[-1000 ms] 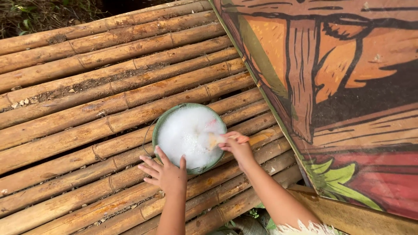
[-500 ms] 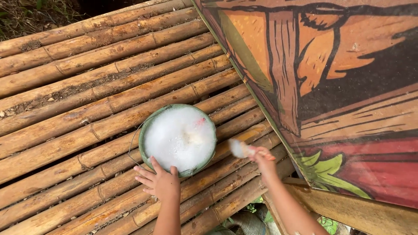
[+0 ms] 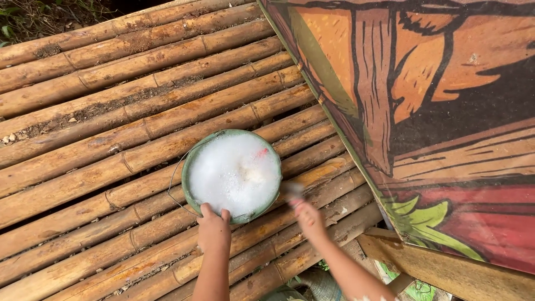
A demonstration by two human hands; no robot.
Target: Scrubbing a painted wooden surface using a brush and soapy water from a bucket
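Observation:
A green bucket (image 3: 189, 167) full of white foam stands on a floor of bamboo poles (image 3: 111, 139), with a thin wire handle hanging down its left side. My left hand (image 3: 214, 229) grips the bucket's near rim, fingers curled over the edge. My right hand (image 3: 308, 216) is just to the right of the bucket and blurred by motion. It holds a small foamy thing (image 3: 292, 189), blurred too much to name, close to the bucket's right rim.
A large painted board (image 3: 423, 111) in orange, brown, red and green leans along the right side. A plain wooden plank (image 3: 446, 270) lies below it. Grass and soil (image 3: 33, 19) show past the bamboo at the top left.
My right hand came out of the foam and moved right, off the bucket. My left hand went from resting open on the bamboo to gripping the bucket's near rim.

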